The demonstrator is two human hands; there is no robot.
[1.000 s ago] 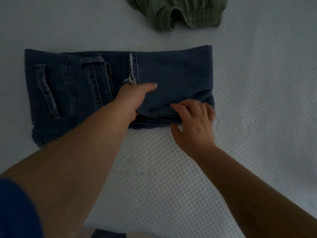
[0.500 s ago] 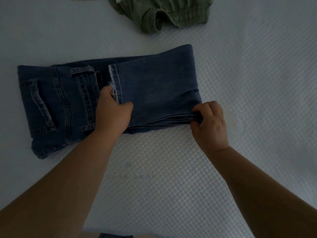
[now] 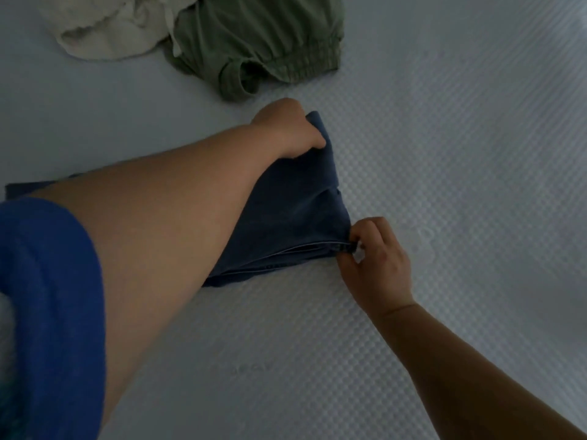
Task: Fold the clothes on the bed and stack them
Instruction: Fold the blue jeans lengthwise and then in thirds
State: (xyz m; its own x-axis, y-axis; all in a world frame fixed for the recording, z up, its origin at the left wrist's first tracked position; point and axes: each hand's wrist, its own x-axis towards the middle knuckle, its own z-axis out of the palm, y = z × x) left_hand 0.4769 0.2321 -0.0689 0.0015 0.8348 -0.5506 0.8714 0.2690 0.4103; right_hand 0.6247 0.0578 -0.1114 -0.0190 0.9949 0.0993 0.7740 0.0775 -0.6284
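Jeans (image 3: 286, 214) gripped between left hand (image 3: 287, 131) and right hand (image 3: 374, 262).

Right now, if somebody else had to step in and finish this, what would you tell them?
Left hand grips the far corner of the folded jeans; right hand pinches the near corner. The jeans lie partly folded on the bed, much of them hidden under the left arm. A green garment and a cream one lie crumpled beyond, unfolded. Left: finish the jeans, fold the other two, stack all.
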